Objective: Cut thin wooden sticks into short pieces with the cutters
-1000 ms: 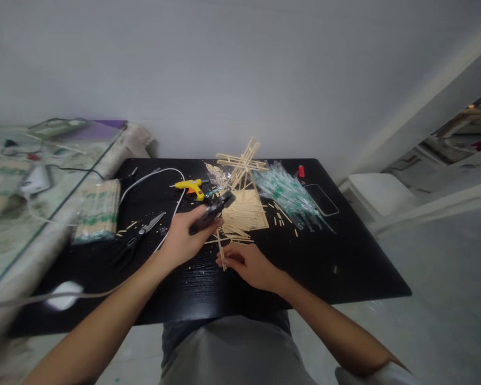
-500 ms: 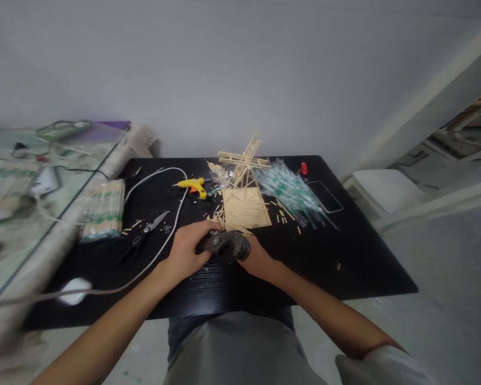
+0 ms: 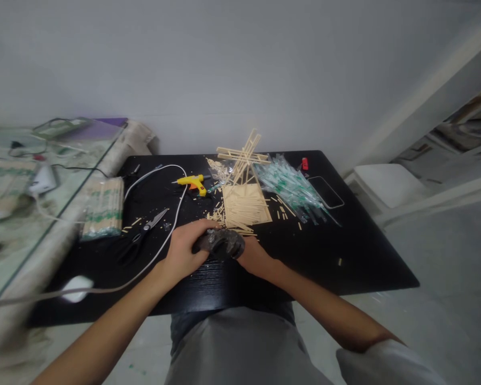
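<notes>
My left hand (image 3: 187, 247) is closed around a dark, worn metal tool with a rounded, curved head (image 3: 225, 244), held above the table's near part. My right hand (image 3: 256, 256) sits at the right end of that head, its fingers curled and mostly hidden behind it. Whatever the right fingers grip is out of sight. Just beyond both hands, loose thin wooden sticks (image 3: 244, 211) are heaped on a flat, square wooden panel (image 3: 265, 215). A cross-shaped frame of glued sticks (image 3: 244, 156) stands behind the panel.
A yellow glue gun (image 3: 192, 183), black-handled scissors (image 3: 144, 232) and a bundle of packed sticks (image 3: 103, 208) lie left on the black table (image 3: 344, 240). A white cable (image 3: 156, 262) crosses there. Clear-green plastic wrappers (image 3: 291, 187), a phone (image 3: 326, 192) and a red item (image 3: 304, 163) lie right.
Both hands and the dark tool have shifted slightly left, and the tool's head has turned a little. The view has moved slightly too. The left hand keeps its hold.
</notes>
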Action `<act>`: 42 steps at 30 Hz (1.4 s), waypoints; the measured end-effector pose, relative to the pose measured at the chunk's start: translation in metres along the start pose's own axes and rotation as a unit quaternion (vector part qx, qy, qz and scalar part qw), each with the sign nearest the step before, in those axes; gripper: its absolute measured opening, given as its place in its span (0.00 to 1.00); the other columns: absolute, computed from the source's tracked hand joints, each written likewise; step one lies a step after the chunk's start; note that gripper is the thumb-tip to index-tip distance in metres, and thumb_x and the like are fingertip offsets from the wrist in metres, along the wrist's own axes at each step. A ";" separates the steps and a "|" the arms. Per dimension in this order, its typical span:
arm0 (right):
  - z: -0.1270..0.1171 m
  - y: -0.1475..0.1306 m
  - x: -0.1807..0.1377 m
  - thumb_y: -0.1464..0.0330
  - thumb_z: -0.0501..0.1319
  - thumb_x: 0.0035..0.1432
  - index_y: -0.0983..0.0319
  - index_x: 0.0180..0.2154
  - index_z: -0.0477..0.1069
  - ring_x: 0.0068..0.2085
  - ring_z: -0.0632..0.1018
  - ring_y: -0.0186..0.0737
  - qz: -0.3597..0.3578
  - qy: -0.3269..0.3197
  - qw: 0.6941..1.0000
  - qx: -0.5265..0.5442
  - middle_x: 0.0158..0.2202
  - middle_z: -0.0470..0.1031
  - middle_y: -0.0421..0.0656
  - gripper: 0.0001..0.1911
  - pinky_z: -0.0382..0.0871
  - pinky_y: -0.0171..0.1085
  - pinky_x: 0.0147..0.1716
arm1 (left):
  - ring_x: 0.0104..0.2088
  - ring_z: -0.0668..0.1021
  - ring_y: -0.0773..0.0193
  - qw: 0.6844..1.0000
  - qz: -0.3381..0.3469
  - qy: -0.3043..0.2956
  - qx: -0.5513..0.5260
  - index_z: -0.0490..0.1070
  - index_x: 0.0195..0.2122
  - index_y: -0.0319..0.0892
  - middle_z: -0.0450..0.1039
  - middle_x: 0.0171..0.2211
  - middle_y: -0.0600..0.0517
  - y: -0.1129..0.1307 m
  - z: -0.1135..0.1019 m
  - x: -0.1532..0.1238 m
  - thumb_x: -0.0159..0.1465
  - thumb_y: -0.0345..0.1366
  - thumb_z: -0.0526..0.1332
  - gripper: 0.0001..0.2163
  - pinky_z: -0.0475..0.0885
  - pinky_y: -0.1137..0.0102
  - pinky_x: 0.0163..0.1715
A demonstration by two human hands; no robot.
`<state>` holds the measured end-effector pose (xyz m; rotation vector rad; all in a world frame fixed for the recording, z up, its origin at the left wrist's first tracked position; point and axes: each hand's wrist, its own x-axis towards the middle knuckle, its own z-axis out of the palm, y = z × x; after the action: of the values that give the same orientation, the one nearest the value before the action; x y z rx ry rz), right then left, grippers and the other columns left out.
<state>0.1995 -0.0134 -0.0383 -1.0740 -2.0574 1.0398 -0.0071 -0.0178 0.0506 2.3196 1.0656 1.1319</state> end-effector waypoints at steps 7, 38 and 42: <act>-0.006 -0.014 -0.001 0.78 0.64 0.60 0.60 0.48 0.75 0.38 0.83 0.40 0.050 0.000 0.998 0.023 0.36 0.84 0.40 0.15 0.72 0.36 0.43 | 0.38 0.83 0.63 1.000 0.007 -0.016 -0.013 0.74 0.43 0.41 0.82 0.37 0.51 0.000 -0.004 -0.002 0.53 0.20 0.56 0.18 0.76 0.71 0.41; -0.007 -0.015 -0.005 0.75 0.62 0.63 0.59 0.55 0.67 0.41 0.81 0.43 0.035 -0.010 0.999 -0.023 0.43 0.80 0.45 0.19 0.70 0.39 0.43 | 0.43 0.77 0.45 0.898 -0.099 -0.214 0.372 0.68 0.50 0.36 0.74 0.43 0.39 -0.002 -0.010 -0.058 0.64 0.34 0.59 0.14 0.71 0.54 0.44; -0.007 -0.015 -0.005 0.77 0.62 0.62 0.59 0.54 0.67 0.41 0.81 0.42 0.026 -0.010 0.999 -0.026 0.42 0.80 0.44 0.19 0.70 0.37 0.43 | 0.42 0.77 0.45 0.890 -0.093 -0.223 0.387 0.69 0.50 0.36 0.73 0.42 0.40 0.000 -0.008 -0.057 0.65 0.34 0.59 0.14 0.71 0.54 0.44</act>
<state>0.2019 -0.0205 -0.0229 -1.1536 -2.0937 1.0311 -0.0359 -0.0603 0.0255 2.7401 1.6975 0.0348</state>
